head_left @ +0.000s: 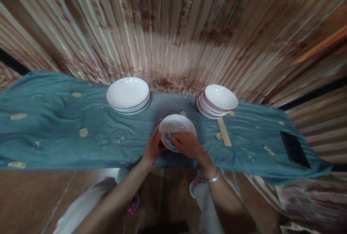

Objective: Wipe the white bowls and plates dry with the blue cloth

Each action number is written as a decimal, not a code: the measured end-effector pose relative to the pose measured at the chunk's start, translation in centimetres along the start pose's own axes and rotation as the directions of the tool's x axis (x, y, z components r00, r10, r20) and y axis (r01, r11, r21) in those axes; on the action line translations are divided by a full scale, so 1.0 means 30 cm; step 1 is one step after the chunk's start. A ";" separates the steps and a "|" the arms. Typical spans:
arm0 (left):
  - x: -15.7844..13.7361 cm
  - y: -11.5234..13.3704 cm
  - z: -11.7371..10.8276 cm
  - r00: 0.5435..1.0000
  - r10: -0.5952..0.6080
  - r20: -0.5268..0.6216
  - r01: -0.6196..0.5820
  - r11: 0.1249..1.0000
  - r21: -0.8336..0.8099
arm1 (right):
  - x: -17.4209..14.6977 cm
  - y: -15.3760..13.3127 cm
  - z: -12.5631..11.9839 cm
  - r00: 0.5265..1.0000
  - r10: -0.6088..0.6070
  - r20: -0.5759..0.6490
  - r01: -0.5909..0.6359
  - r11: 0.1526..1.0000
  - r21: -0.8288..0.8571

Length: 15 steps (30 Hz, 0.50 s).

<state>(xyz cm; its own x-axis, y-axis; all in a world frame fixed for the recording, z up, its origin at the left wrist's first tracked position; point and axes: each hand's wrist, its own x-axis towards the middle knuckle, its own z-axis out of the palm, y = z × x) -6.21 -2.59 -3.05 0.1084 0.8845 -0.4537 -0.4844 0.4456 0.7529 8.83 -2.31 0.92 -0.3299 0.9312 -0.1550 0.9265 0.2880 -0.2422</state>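
A white bowl point(177, 121) is tilted toward me near the front edge of the table. My left hand point(153, 146) grips its left rim, with the thumb on the outside and the other fingers partly hidden beneath. Inside the bowl, my right hand point(187, 144) presses a bluish-grey cloth point(169, 142) against the inner surface, its fingers closed on the cloth. Behind and to the right stands a stack of white bowls point(221, 97) with red rims. A stack of white plates point(128, 93) with dark rims sits behind and to the left.
Pale wooden chopsticks point(224, 132) lie by the bowl stack. A dark phone-like slab point(294, 149) rests at the table's right end. The narrow table is covered by a wrinkled teal tablecloth point(59, 118). A pleated curtain point(168, 35) hangs close behind it.
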 end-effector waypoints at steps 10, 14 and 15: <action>0.002 -0.007 -0.004 1.000 0.004 -0.005 -0.004 1.000 0.000 | 0.015 0.000 0.033 0.992 -0.097 -0.078 0.107 0.985 0.138; 0.002 -0.005 -0.009 0.999 0.017 0.034 -0.018 1.000 0.008 | 0.028 -0.003 0.048 0.981 -0.136 -0.139 0.166 0.958 0.235; 0.002 -0.004 -0.010 0.999 0.018 0.038 -0.019 1.000 0.010 | 0.031 -0.004 0.054 0.976 -0.143 -0.164 0.184 0.946 0.267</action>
<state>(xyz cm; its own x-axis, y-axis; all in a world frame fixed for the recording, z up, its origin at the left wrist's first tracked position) -6.39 -2.63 -3.32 0.1323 0.8972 -0.4213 -0.4773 0.4302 0.7662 8.10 -1.84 -0.76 -0.4249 0.9043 0.0405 0.7674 0.3835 -0.5137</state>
